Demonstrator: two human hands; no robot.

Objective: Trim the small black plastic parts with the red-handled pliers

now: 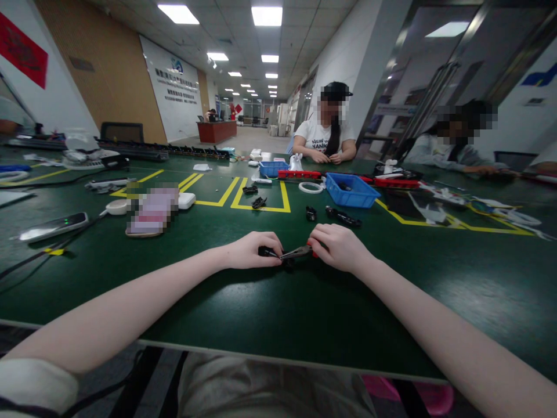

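Note:
My left hand [256, 249] is closed around a small black part [267, 252] just above the green table [243, 307]; its exact kind is hard to make out. From the other side, my right hand [336, 247] grips needle-nose pliers [298, 252] with red handles, mostly covered by the fingers. The jaws of the pliers point left and meet the black part by my left fingertips. Beyond my right hand lie a long black part [343, 216] and a short black piece [310, 213]. Farther off, more small black pieces [259, 202] rest inside a yellow taped outline.
A blue bin [351, 190] with dark items stands beyond my right hand, near a white ring [310, 187]. To the left are a phone [152, 212], a white case [186, 201] and a cable [39, 255]. Two people [326, 130] sit across the table on the right.

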